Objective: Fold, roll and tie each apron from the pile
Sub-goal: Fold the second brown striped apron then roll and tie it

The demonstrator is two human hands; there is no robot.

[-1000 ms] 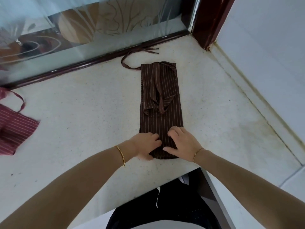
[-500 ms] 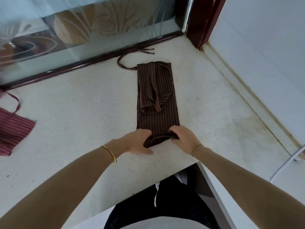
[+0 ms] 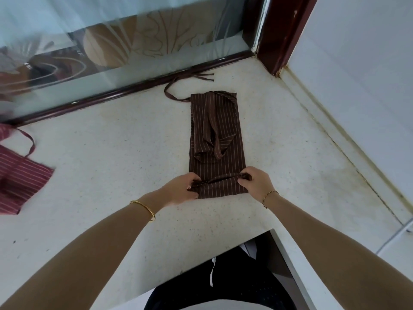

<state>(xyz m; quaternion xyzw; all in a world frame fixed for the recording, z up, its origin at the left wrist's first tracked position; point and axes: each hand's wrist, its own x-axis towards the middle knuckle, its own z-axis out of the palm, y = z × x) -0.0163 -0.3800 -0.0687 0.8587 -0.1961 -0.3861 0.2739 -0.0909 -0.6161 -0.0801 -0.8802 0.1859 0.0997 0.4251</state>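
While the brown striped apron (image 3: 215,139) lay folded into a long narrow strip on the pale speckled surface (image 3: 111,153), running from near to far, the rolling step was in hand. Its near end had been turned over into a first small roll, and both hands were on that roll. The left hand (image 3: 181,190) held the roll's left end with fingers curled round the cloth; the right hand (image 3: 254,182) held the right end, its fingers (image 3: 242,180) pinching the rolled edge against the thumb. By my judgement the roll had only begun, since most of the strip was lying flat beyond the hands. The next move called for pushing the roll evenly toward the far end, keeping both ends level so that it stayed tight and straight, and then reaching the ties (image 3: 190,82), which lay loose at the far end close to the dark window frame (image 3: 125,95).

By count: one brown apron being worked, one red striped apron (image 3: 20,177) well apart at the left edge, only partly in view, and two hands.
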